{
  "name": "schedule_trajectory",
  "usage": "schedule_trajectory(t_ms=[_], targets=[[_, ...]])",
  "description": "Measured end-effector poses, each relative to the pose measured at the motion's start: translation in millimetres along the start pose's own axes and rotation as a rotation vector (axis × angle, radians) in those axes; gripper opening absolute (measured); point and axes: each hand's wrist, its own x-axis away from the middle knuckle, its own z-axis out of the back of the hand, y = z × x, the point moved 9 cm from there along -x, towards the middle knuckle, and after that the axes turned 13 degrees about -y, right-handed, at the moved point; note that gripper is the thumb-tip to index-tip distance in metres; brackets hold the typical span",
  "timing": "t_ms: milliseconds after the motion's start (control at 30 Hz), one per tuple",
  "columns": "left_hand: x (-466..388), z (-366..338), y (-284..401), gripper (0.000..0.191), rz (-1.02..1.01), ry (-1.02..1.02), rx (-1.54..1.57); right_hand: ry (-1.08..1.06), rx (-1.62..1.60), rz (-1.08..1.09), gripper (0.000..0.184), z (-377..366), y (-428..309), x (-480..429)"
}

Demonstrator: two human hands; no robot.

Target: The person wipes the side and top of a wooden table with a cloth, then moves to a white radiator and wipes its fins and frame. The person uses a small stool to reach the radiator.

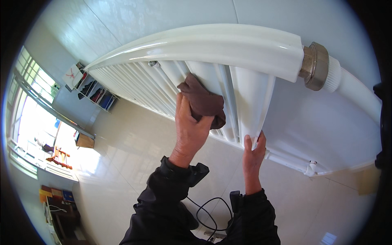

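Observation:
A white column radiator (pixel 196 46) stretches across the view along the wall, with a thick rounded top tube and many vertical columns. My left hand (pixel 191 128) grips a bunched dark brown cloth (pixel 203 99), which lies against the front of the wider columns near the radiator's right end. Low on the end column (pixel 251 101), my right hand (pixel 254 153) holds its edge, thumb in front and fingers at the outer side. The radiator hides part of those fingers. A small metal fitting (pixel 153 64) sits under the top tube, left of the cloth.
A metal pipe nut (pixel 317 66) joins the top tube to a white pipe (pixel 361 88). Below runs a thin pipe with a valve (pixel 310 168). A black cable (pixel 211 214) loops between my arms. A shoe rack (pixel 98 95) stands beyond the radiator; windows (pixel 33 116) are at left.

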Motion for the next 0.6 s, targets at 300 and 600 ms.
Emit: schedule_trajectory(t_ms=[300,600], targets=[[0.4,22.0,28.1,0.029,-0.206,-0.078,-0.172,0.006,0.028,-0.027,0.06,2.3,3.8,-0.1],[-48.2,32.8,153.6,0.051,-0.527,0.102,-0.787,0.01,0.015,0.031,0.056,5.1,3.3,-0.4]])
